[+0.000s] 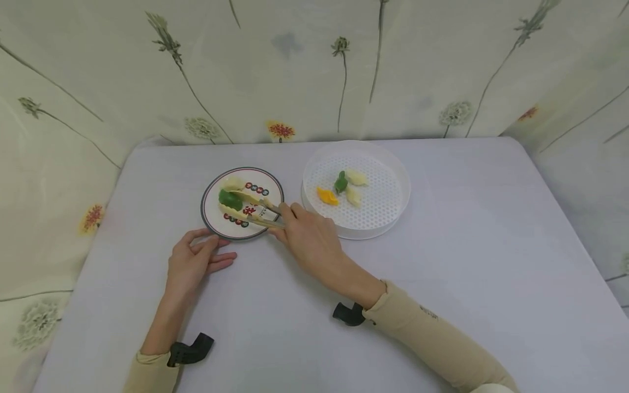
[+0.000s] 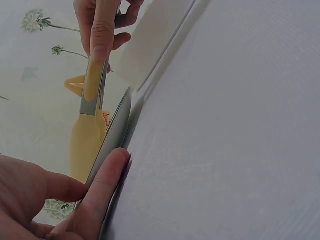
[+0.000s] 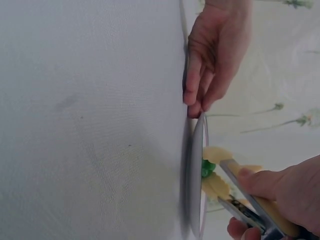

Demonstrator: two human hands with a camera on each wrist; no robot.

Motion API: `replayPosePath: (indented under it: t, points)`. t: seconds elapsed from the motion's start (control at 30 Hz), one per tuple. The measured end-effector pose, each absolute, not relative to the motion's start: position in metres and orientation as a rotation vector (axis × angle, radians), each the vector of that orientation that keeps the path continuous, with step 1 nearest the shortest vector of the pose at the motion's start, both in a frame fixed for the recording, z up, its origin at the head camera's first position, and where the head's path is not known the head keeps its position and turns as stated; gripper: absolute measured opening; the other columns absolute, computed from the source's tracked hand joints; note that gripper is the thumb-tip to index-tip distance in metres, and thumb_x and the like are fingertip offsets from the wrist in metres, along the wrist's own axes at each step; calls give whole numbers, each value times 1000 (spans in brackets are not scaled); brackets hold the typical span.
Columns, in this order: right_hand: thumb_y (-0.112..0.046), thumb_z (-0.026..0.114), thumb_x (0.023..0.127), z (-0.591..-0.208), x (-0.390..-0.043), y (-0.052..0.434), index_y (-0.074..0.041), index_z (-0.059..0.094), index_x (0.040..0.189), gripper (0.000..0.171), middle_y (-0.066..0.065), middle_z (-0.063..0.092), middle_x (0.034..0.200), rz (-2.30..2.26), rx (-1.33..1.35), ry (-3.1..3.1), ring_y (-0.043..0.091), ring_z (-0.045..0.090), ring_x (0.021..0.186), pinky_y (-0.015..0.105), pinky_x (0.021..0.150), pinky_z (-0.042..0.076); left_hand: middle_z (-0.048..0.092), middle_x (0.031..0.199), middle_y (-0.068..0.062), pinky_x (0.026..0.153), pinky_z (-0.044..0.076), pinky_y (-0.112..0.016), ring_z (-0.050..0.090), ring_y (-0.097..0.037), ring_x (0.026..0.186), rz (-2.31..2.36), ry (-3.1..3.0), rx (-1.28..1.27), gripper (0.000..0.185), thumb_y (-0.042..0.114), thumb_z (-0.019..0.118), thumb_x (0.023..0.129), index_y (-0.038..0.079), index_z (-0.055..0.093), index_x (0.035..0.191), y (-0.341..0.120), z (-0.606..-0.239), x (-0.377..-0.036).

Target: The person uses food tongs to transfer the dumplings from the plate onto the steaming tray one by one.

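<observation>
A round patterned plate [image 1: 260, 180] lies on the table, and on it are a green dumpling [image 1: 230, 199] and a pale dumpling [image 1: 233, 183]. My right hand [image 1: 304, 234] grips yellow tongs [image 1: 255, 210], whose two tips sit on either side of the green dumpling. In the right wrist view the green dumpling [image 3: 207, 167] shows between the tong tips [image 3: 216, 184], just over the plate rim [image 3: 197, 165]. My left hand [image 1: 206, 248] lies flat on the table, its straight fingers [image 2: 102, 187] touching the near rim of the plate [image 2: 117, 130].
A white perforated steamer tray [image 1: 383, 218] stands right of the plate. In it lie an orange dumpling [image 1: 326, 196], a green dumpling [image 1: 340, 182] and two pale dumplings [image 1: 356, 177]. Flowered cloth walls [image 1: 314, 65] close in the pale table [image 1: 467, 262] at the back and sides.
</observation>
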State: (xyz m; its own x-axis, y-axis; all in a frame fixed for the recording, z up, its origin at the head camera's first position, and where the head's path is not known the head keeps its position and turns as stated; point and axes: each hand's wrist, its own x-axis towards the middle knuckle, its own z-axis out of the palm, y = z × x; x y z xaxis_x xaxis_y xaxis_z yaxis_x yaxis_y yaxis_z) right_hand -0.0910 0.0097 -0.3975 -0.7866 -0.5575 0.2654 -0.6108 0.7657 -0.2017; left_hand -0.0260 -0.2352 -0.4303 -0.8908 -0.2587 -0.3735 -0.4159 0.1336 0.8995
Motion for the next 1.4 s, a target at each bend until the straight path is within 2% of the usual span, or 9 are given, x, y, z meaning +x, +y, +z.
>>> replayPosePath:
  t: [0.27,0.5,0.7,0.8,0.93,1.07,1.23,1.4]
  points:
    - [-48,69,104,-389,-87,16,-9,66,134,49,3,66,92,409,891,-2810,13,52,63,24,42,43,66,143,-32,81,71,-26,82,-6,83,1884,2251,-682,55,26,52,115,2,34,161,-237,-431,-26]
    - [-49,70,103,-372,-83,41,-11,65,134,49,3,67,93,390,824,-2799,13,51,60,23,39,37,67,142,-31,82,71,-27,82,-7,82,1895,2242,-674,56,25,52,115,2,33,162,-237,-432,-28]
    - [-48,67,105,-358,-83,73,-8,65,141,54,7,74,107,419,764,-2769,16,54,57,26,40,42,68,142,-30,82,71,-26,82,-7,83,1881,2245,-674,57,27,53,115,4,33,163,-238,-434,-28]
    - [-47,69,104,-352,-84,91,-5,66,142,56,8,71,99,427,718,-2728,17,52,53,28,40,43,68,141,-29,82,71,-27,83,-7,83,1896,2239,-671,56,27,53,115,4,34,162,-239,-436,-28]
    - [-44,72,103,-347,-87,114,-3,67,138,54,9,65,89,422,648,-2695,19,50,51,27,39,38,69,140,-30,82,71,-27,83,-8,82,1915,2249,-655,56,27,54,114,3,35,162,-240,-438,-30]
    - [-41,73,103,-347,-90,132,-2,67,133,50,12,66,87,409,587,-2684,21,51,53,27,40,36,69,141,-30,81,71,-27,83,-7,82,1901,2268,-644,57,27,54,114,3,35,162,-241,-441,-32]
    - [-38,74,103,-354,-92,143,0,67,125,44,11,59,78,378,540,-2667,20,45,50,26,39,30,68,142,-29,81,71,-26,82,-7,82,1888,2275,-650,58,27,54,114,4,34,163,-242,-443,-32]
    - [-37,75,102,-364,-94,147,1,69,129,47,11,61,78,384,525,-2693,20,46,50,25,39,30,69,141,-28,82,71,-27,82,-6,82,1898,2278,-651,57,27,54,114,4,34,163,-242,-445,-31]
